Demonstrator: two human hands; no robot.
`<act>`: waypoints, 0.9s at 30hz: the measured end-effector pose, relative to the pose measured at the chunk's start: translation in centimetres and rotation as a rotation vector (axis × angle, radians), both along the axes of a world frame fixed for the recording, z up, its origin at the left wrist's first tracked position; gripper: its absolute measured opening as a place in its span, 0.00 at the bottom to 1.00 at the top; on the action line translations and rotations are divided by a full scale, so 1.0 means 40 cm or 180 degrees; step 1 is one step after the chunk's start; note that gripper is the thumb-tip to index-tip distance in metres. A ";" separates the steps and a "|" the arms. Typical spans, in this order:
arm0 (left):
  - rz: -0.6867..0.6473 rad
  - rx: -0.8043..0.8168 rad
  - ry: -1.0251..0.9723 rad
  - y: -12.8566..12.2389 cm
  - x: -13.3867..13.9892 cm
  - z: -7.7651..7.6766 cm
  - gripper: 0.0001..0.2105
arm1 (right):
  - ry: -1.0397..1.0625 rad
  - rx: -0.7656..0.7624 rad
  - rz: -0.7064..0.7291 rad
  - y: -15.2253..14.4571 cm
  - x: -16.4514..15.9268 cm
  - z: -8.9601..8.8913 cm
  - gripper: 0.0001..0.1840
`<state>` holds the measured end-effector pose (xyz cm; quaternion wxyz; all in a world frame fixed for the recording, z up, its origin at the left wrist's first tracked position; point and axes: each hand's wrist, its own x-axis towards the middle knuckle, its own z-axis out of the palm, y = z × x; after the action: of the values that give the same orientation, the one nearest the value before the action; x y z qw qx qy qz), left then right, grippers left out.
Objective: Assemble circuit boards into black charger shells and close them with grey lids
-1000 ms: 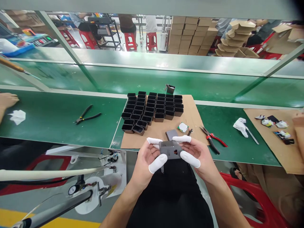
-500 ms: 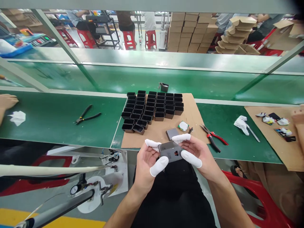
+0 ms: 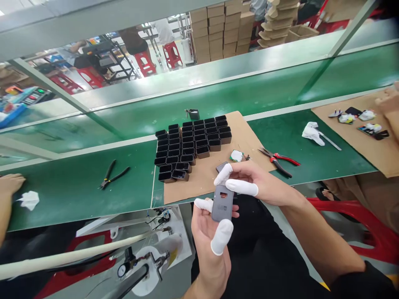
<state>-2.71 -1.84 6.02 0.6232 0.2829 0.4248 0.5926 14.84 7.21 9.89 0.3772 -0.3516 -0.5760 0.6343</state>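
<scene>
A small grey plastic housing with a rectangular cut-out, copper-coloured parts showing inside, is held upright above my lap. My left hand is closed around its lower part, the thumb on its front face. At its upper end, my right hand has thumb and forefinger closed on the edge. White finger cots cover the fingertips of both hands. Just behind, a flat grey piece lies on the cardboard, partly hidden by my right fingers. A green circuit board with a white pad lies beyond it.
Rows of open black housings stand on the cardboard. Red-handled pliers lie to the right, black-handled cutters to the left. One more black housing stands behind. Co-workers' hands show at both sides.
The housing has turned from lying crosswise to upright. My right hand has moved from its right side to its top end. The camera view has tilted and shifted.
</scene>
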 end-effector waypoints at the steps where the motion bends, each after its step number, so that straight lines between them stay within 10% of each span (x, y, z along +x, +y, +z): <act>1: 0.0019 -0.0003 0.0047 -0.004 -0.002 0.001 0.26 | 0.0020 -0.0004 0.0062 -0.001 -0.002 0.005 0.18; 27: 0.0290 0.0026 0.0289 -0.014 -0.006 -0.003 0.33 | -0.0174 0.0336 -0.0380 -0.041 -0.013 0.026 0.13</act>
<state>-2.97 -2.39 5.91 0.5745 0.2924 0.4627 0.6086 14.32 5.57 10.95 0.4166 -0.3820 -0.5967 0.5697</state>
